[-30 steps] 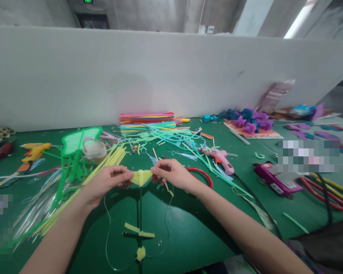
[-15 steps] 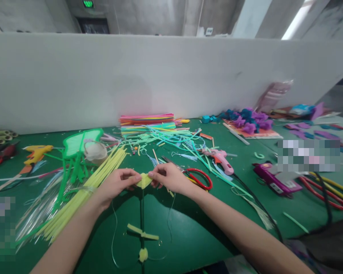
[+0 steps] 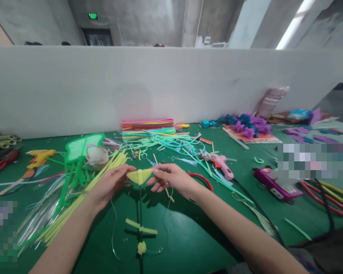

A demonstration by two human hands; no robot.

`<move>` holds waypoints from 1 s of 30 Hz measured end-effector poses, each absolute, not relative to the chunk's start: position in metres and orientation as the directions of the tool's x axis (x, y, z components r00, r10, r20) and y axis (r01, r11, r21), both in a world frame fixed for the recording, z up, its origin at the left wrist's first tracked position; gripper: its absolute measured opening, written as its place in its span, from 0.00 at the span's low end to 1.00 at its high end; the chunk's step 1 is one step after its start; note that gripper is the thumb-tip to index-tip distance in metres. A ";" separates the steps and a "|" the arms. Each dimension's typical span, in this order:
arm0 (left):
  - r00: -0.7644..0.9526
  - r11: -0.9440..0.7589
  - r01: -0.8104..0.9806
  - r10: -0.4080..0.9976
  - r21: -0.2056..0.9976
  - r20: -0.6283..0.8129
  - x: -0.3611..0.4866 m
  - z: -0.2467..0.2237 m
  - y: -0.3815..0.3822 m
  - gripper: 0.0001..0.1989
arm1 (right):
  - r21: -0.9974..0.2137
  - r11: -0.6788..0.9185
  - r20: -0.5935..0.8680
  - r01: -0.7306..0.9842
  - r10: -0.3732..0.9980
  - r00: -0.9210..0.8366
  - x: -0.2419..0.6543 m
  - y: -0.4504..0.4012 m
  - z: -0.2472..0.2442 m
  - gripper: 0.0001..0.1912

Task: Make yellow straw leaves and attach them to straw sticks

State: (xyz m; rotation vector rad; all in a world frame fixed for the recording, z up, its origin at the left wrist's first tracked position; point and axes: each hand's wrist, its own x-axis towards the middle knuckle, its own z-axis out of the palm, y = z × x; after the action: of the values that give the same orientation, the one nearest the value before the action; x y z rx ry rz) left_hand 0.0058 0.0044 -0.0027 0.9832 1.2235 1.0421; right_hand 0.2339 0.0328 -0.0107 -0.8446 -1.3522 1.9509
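Observation:
A pale yellow fuzzy pipe-cleaner piece (image 3: 140, 177), shaped like a wide triangle, is held up between my hands. My left hand (image 3: 112, 182) pinches its left tip, the fingers partly behind it. At the right tip, my right hand (image 3: 173, 179) grips with thumb and forefinger while its other fingers curl loosely below. A thin dark green stem runs down from the piece. Lower on it sit a yellow crosspiece (image 3: 141, 227) and a small yellow fuzzy knot (image 3: 141, 248). Thin clear thread hangs at both sides, with a tiny ring near the knot.
Yellow pipe cleaners (image 3: 107, 169) lie bundled left, beside a green fuzzy shape (image 3: 84, 146) and a yellow glue gun (image 3: 41, 156). Loose mint strips (image 3: 171, 140) cover the back. Red-handled scissors (image 3: 204, 179), a pink glue gun (image 3: 224, 167) and a purple device (image 3: 277, 184) lie right.
The yellow piece now shows wider, with its side tips spread outward and my hands slightly farther apart. The view has tilted up a little.

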 end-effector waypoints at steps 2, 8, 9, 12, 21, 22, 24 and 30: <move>0.009 0.237 -0.165 0.971 0.957 -0.239 0.002 0.000 0.006 0.15 | -0.940 -0.278 -0.138 -0.196 0.837 -0.529 0.236 0.036 -0.002 0.11; -0.257 0.122 -0.282 0.946 0.952 -0.197 -0.014 -0.003 0.015 0.13 | -0.955 -0.034 0.069 -0.296 0.941 -0.332 0.253 0.052 0.061 0.08; -0.312 0.075 -0.305 0.934 0.949 -0.174 -0.018 -0.004 0.016 0.12 | -0.956 0.060 0.152 -0.288 0.939 -0.309 0.255 0.053 0.074 0.09; -0.414 -0.079 -0.325 0.908 0.943 -0.067 -0.022 -0.004 0.017 0.13 | -0.882 0.418 0.466 -0.220 0.842 -0.270 0.255 0.047 0.107 0.13; 0.219 0.095 -0.539 0.975 0.837 0.030 0.013 0.007 -0.012 0.35 | -0.176 0.931 0.633 0.319 0.356 -0.688 0.227 0.011 0.047 0.17; 0.226 0.113 -0.540 0.974 0.834 0.014 0.014 0.006 -0.013 0.30 | -0.132 0.932 0.613 0.337 0.343 -0.711 0.227 0.012 0.034 0.19; 0.231 0.128 -0.513 0.973 0.849 -0.007 0.016 0.002 -0.014 0.23 | -0.073 0.920 0.589 0.384 0.350 -0.729 0.228 0.017 0.013 0.23; 0.112 0.092 -0.343 0.992 0.935 -0.057 0.029 -0.011 -0.011 0.30 | -0.050 0.902 0.597 0.429 0.372 -0.711 0.240 0.025 -0.002 0.20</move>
State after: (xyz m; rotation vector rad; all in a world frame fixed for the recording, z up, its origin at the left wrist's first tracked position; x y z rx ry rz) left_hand 0.0287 -0.0113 -0.0110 0.9390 0.9108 1.2291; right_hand 0.2397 0.0253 -0.0021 -0.5718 -2.4372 -0.1213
